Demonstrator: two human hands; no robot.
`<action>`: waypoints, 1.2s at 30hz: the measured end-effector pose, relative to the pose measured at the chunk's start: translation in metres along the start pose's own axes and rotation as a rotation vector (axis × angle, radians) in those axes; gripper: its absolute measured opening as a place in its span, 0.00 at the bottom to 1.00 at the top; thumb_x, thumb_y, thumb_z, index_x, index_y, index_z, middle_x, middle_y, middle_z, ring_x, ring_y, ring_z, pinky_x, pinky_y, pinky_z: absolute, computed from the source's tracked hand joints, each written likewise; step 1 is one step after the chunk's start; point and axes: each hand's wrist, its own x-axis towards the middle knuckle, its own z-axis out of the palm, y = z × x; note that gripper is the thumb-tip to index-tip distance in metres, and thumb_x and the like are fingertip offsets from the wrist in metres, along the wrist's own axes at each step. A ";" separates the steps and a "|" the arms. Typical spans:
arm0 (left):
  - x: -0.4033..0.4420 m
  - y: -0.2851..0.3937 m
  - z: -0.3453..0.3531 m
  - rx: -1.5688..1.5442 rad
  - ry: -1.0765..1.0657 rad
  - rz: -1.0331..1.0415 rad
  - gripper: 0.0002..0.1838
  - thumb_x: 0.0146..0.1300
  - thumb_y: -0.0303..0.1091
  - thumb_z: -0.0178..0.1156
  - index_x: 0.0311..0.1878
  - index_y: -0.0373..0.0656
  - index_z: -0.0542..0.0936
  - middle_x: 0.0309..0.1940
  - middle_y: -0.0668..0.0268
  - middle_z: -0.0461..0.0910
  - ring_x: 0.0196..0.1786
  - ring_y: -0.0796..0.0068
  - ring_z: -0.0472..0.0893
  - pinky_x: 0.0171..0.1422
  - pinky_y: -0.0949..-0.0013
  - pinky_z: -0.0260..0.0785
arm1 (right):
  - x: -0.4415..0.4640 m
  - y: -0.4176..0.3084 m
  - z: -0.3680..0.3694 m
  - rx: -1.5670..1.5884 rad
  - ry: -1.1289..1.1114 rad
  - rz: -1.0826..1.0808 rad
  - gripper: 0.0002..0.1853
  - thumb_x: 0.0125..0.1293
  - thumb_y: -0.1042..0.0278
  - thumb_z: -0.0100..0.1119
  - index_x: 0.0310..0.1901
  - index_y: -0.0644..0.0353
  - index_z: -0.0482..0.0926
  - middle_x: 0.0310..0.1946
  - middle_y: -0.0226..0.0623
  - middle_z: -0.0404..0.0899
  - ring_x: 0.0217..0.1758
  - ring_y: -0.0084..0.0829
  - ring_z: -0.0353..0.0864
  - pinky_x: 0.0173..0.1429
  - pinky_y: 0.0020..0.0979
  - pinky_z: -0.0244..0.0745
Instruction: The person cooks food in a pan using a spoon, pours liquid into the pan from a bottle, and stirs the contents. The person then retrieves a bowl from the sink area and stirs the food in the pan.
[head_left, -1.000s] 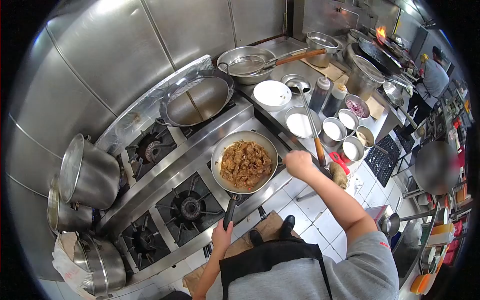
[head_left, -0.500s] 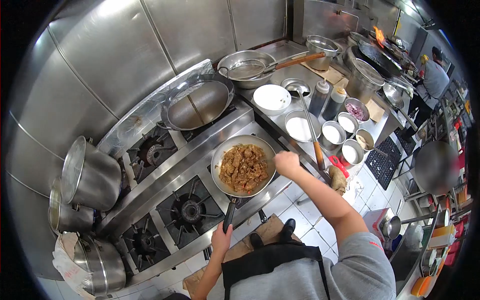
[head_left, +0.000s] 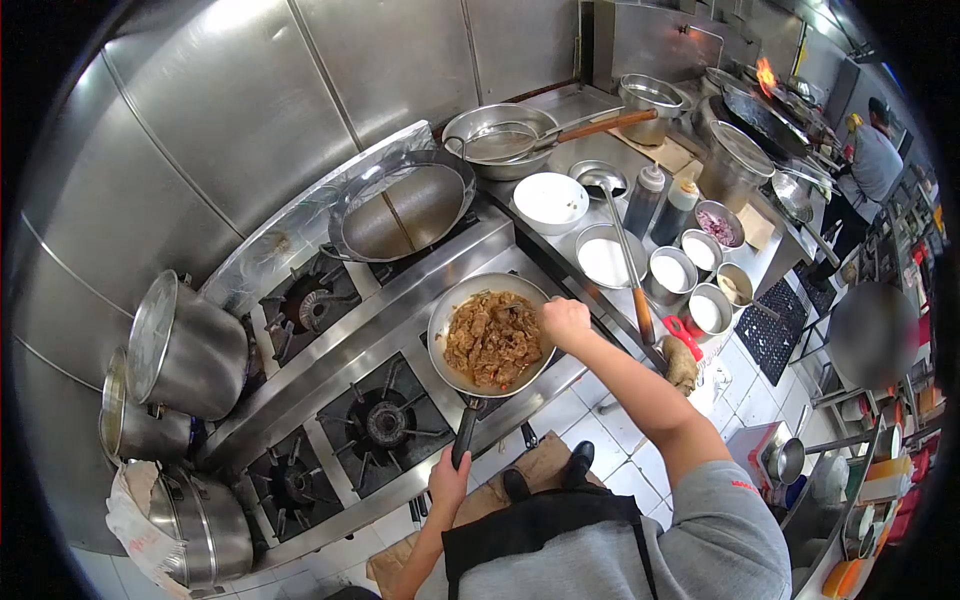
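Note:
A frying pan (head_left: 437,345) sits over the front right of the stove, filled with brown chunks of meat (head_left: 490,345) in a thick sauce. My left hand (head_left: 448,483) is closed around the end of its black handle (head_left: 464,435). Over the pan's right rim is my right hand (head_left: 566,322), its fingers wrapped round what looks like a spoon (head_left: 518,308). The spoon's tip is in the meat, and most of the rest is hidden by my fist.
Behind the pan a dark wok (head_left: 400,210) rests on a burner. To the right stand several metal bowls, two squeeze bottles (head_left: 645,200) and a ladle (head_left: 625,240). Large pots (head_left: 195,350) line the left. A person (head_left: 875,165) works far right near a flame (head_left: 765,75).
My right hand has moved slightly left and down, closer over the pan. The meat has been shifted about. My left hand keeps its hold on the handle.

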 end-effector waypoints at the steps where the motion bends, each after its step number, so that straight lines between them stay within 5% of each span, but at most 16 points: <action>1: 0.000 0.000 0.000 0.002 0.008 0.008 0.22 0.61 0.50 0.55 0.50 0.44 0.75 0.30 0.48 0.80 0.36 0.44 0.79 0.41 0.51 0.70 | -0.003 0.000 -0.011 -0.001 0.011 -0.002 0.10 0.55 0.69 0.52 0.33 0.59 0.84 0.37 0.45 0.82 0.39 0.42 0.83 0.40 0.39 0.79; 13: -0.001 0.010 -0.005 0.013 -0.044 -0.068 0.23 0.60 0.51 0.56 0.51 0.44 0.75 0.32 0.48 0.80 0.39 0.46 0.79 0.43 0.53 0.70 | -0.025 -0.002 0.001 -0.015 -0.031 -0.032 0.11 0.56 0.68 0.52 0.33 0.59 0.84 0.37 0.45 0.81 0.40 0.41 0.83 0.42 0.40 0.78; 17: -0.002 0.008 -0.004 -0.001 0.004 -0.020 0.21 0.60 0.50 0.56 0.48 0.44 0.76 0.30 0.48 0.80 0.38 0.46 0.79 0.42 0.52 0.70 | -0.020 0.008 0.057 -0.017 -0.073 -0.019 0.11 0.56 0.68 0.51 0.33 0.59 0.83 0.32 0.46 0.81 0.38 0.43 0.84 0.41 0.41 0.78; 22: 0.000 -0.001 -0.001 -0.007 -0.030 0.021 0.25 0.62 0.50 0.54 0.51 0.38 0.74 0.35 0.45 0.79 0.41 0.44 0.79 0.45 0.52 0.69 | -0.039 0.023 0.062 0.054 -0.212 0.001 0.19 0.61 0.63 0.50 0.53 0.59 0.74 0.46 0.47 0.75 0.43 0.48 0.80 0.46 0.43 0.76; 25: 0.002 -0.014 0.004 -0.081 -0.035 0.030 0.25 0.63 0.50 0.53 0.53 0.38 0.72 0.38 0.43 0.78 0.44 0.45 0.78 0.48 0.54 0.69 | -0.063 0.029 0.040 0.076 -0.095 0.001 0.24 0.62 0.60 0.51 0.59 0.58 0.68 0.51 0.46 0.71 0.45 0.50 0.78 0.48 0.44 0.75; 26: 0.002 -0.013 0.001 -0.185 -0.114 -0.062 0.23 0.67 0.47 0.49 0.54 0.37 0.71 0.43 0.44 0.77 0.48 0.49 0.78 0.50 0.57 0.68 | -0.072 0.034 0.027 0.152 0.077 -0.020 0.21 0.59 0.58 0.56 0.52 0.61 0.75 0.46 0.49 0.75 0.43 0.51 0.78 0.49 0.43 0.74; 29: -0.004 -0.030 0.010 -0.269 0.135 0.018 0.21 0.70 0.45 0.44 0.54 0.36 0.70 0.40 0.48 0.77 0.43 0.57 0.78 0.47 0.61 0.68 | -0.054 0.099 0.004 0.567 0.231 -0.332 0.17 0.57 0.59 0.59 0.41 0.64 0.80 0.37 0.50 0.79 0.39 0.50 0.79 0.46 0.41 0.74; 32: -0.022 -0.047 0.013 -0.239 0.381 -0.038 0.20 0.71 0.44 0.41 0.54 0.37 0.70 0.34 0.55 0.75 0.36 0.67 0.75 0.41 0.67 0.68 | -0.053 0.154 -0.069 0.697 0.490 0.018 0.11 0.56 0.66 0.59 0.34 0.64 0.82 0.30 0.49 0.80 0.35 0.48 0.79 0.43 0.38 0.75; 34: -0.041 -0.068 0.020 -0.523 0.438 -0.380 0.30 0.68 0.57 0.38 0.56 0.39 0.70 0.42 0.58 0.73 0.41 0.66 0.76 0.39 0.66 0.69 | -0.027 0.211 -0.070 0.749 0.632 0.142 0.11 0.55 0.67 0.60 0.38 0.64 0.81 0.33 0.46 0.81 0.37 0.43 0.81 0.44 0.35 0.75; 36: -0.034 -0.206 0.061 -0.682 0.742 -0.675 0.28 0.67 0.56 0.41 0.58 0.43 0.70 0.45 0.59 0.74 0.46 0.68 0.76 0.44 0.67 0.70 | 0.003 0.252 -0.063 0.912 0.621 0.197 0.17 0.54 0.67 0.62 0.45 0.65 0.78 0.39 0.46 0.81 0.44 0.39 0.81 0.50 0.32 0.74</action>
